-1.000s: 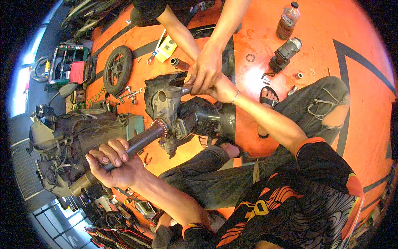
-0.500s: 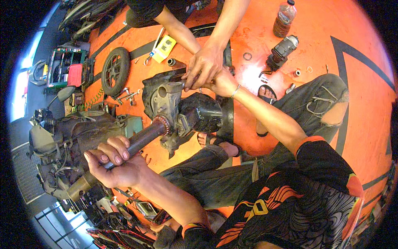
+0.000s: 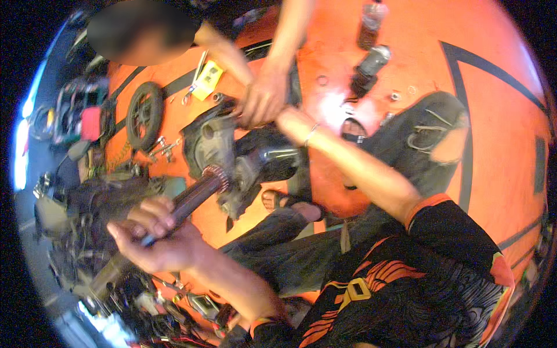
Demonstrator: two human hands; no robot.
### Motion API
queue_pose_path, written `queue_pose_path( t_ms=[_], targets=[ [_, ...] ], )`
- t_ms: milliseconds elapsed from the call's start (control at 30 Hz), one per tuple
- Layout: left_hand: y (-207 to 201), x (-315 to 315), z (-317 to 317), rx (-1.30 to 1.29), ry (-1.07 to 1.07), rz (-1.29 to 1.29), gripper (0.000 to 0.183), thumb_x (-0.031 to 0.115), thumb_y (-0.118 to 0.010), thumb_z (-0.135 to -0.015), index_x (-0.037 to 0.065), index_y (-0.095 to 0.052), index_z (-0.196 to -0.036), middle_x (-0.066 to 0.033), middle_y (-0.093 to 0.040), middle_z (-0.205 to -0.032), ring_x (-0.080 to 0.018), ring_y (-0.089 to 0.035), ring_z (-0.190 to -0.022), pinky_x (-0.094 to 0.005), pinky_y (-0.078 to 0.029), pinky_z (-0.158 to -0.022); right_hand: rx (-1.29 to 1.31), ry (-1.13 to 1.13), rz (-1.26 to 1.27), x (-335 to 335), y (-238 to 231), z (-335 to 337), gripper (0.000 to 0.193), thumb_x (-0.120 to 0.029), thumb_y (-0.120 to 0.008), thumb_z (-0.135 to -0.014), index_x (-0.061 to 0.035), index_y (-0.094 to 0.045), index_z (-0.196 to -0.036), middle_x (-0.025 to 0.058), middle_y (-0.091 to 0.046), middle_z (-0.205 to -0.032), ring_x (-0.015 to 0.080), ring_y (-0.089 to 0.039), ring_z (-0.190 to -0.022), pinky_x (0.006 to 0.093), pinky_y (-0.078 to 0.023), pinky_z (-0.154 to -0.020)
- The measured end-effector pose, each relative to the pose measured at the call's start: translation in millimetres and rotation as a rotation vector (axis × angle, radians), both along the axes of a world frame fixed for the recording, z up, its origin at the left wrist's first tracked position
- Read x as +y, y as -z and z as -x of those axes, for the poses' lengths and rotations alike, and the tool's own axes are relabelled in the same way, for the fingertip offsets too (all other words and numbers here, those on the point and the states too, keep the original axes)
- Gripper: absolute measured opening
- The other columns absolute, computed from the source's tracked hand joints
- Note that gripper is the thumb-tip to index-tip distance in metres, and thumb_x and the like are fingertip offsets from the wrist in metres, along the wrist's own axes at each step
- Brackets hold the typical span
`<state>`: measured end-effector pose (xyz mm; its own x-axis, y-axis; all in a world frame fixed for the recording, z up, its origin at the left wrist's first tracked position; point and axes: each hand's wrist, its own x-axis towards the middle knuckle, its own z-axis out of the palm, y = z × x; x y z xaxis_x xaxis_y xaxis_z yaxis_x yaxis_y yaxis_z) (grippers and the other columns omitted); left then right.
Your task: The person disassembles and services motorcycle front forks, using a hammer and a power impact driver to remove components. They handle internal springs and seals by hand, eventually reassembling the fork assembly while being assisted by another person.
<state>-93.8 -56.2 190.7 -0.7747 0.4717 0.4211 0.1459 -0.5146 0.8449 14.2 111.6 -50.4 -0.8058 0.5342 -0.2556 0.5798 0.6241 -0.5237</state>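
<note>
My left hand (image 3: 156, 235) wraps round a dark metal steering stem (image 3: 194, 197), which slants down to the left. At its upper end a reddish-brown ring of bearing balls (image 3: 216, 177) sits against a dusty cast clamp (image 3: 212, 142) with a round hole. A glossy black rounded part (image 3: 278, 159) lies beside the clamp. My right hand (image 3: 287, 120) reaches to the far side of the clamp; its fingers are hidden behind another person's hand (image 3: 264, 95), which lies over that spot. Motion blurs the view, so what my right fingers touch cannot be made out.
Small loose parts lie on the orange floor around a motor-like unit (image 3: 369, 69), a bottle of dark liquid (image 3: 371, 26) and a yellow box (image 3: 206, 80). At the left are a wheel (image 3: 145, 116), a tool rack (image 3: 81, 113) and a dark vehicle body (image 3: 87, 214).
The whole scene has shifted left and slightly down in the view, and is blurrier. Both my hands keep about the same places on the parts. The other person's head has come into view.
</note>
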Motion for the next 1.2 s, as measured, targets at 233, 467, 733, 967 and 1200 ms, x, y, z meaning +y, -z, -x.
queue_pose_path(
  t_ms=[233, 467, 733, 967, 1200],
  targets=[
    [-0.8, -0.7, -3.0, 0.049, -0.292, 0.063, 0.036, 0.03, -0.055, -0.092, 0.014, -0.039, -0.064, 0.0004, -0.031, -0.057, -0.018, -0.039, -0.056, -0.0383, -0.044, -0.064, 0.969, 0.274, -0.214, -36.6, -151.6, -193.6, 0.021, -0.013, -0.066, -0.085, -0.0015, -0.064, -0.102, 0.0135, -0.067, -0.099, 0.0305, -0.064, -0.093, 0.0417, -0.049, -0.086],
    [3.4, -10.9, 24.6, 0.034, 0.16, 0.031, 0.033, 0.032, -0.054, -0.094, 0.01, -0.048, -0.07, -0.0038, -0.042, -0.06, -0.0191, -0.046, -0.056, -0.0362, -0.046, -0.061, 0.39, 1.243, -0.505, 28.5, -20.7, -413.7, 0.021, -0.019, -0.058, -0.09, -0.0012, -0.064, -0.1, 0.0161, -0.069, -0.09, 0.0295, -0.068, -0.088, 0.0375, -0.053, -0.075],
    [-4.2, 23.1, -24.2, 0.016, -0.213, 0.095, 0.046, 0.034, -0.041, -0.101, 0.016, -0.033, -0.06, 0.002, -0.027, -0.05, -0.0111, -0.031, -0.045, -0.0292, -0.036, -0.053, -0.347, 0.841, 0.177, -54.8, 176.7, -380.7, 0.048, -0.024, -0.056, -0.086, -0.0006, -0.042, -0.126, 0.0239, -0.063, -0.116, 0.0372, -0.063, -0.106, 0.0454, -0.051, -0.089],
    [-5.1, 41.9, -38.1, 0.074, -0.08, 0.06, 0.039, 0.032, -0.044, -0.101, 0.013, -0.034, -0.068, 0.0003, -0.029, -0.048, -0.0114, -0.03, -0.04, -0.0278, -0.032, -0.043, -0.263, 1.031, 0.074, -100.3, 194.9, -401.4, 0.03, -0.015, -0.056, -0.091, 0.0013, -0.051, -0.117, 0.0145, -0.064, -0.107, 0.0266, -0.063, -0.096, 0.0366, -0.05, -0.081],
    [-0.8, 59.3, -52.1, 0.089, 0.036, 0.035, 0.04, 0.027, -0.048, -0.099, 0.008, -0.036, -0.067, -0.0019, -0.033, -0.045, -0.0116, -0.033, -0.037, -0.0273, -0.034, -0.039, 0.415, 1.06, -0.128, -118.4, 82.1, -390.6, 0.024, -0.013, -0.055, -0.094, 0.0018, -0.055, -0.114, 0.0081, -0.063, -0.099, 0.0189, -0.061, -0.088, 0.0318, -0.05, -0.075]
  ],
)
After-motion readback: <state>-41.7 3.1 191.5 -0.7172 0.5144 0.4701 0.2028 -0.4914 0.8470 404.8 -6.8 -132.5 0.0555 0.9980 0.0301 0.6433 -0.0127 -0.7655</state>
